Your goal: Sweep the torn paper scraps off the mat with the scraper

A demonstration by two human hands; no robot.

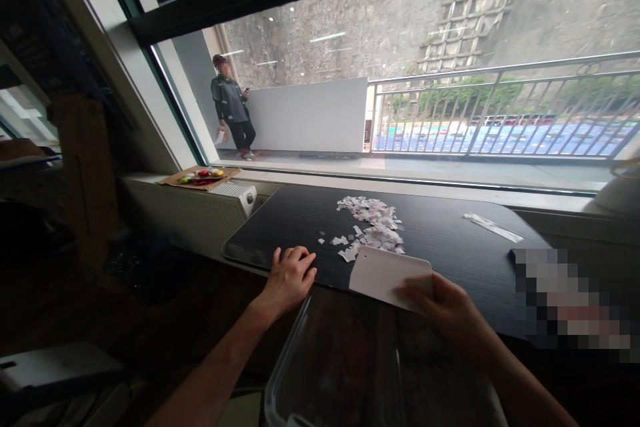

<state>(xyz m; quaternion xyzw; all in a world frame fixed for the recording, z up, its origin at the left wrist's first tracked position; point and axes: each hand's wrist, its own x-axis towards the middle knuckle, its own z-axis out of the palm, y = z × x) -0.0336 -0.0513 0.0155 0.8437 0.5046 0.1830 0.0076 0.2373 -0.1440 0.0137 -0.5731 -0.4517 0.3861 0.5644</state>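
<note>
While the right hand [453,303] is gripping a white card [385,273] beside paper scraps [377,220], the left hand [291,272] is resting loosely open on the table [440,230].

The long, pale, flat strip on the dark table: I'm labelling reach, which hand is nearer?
Right. The right hand, holding a white rectangular sheet, is in front and left of the strip; the left hand is much farther left, by the table edge.
</note>
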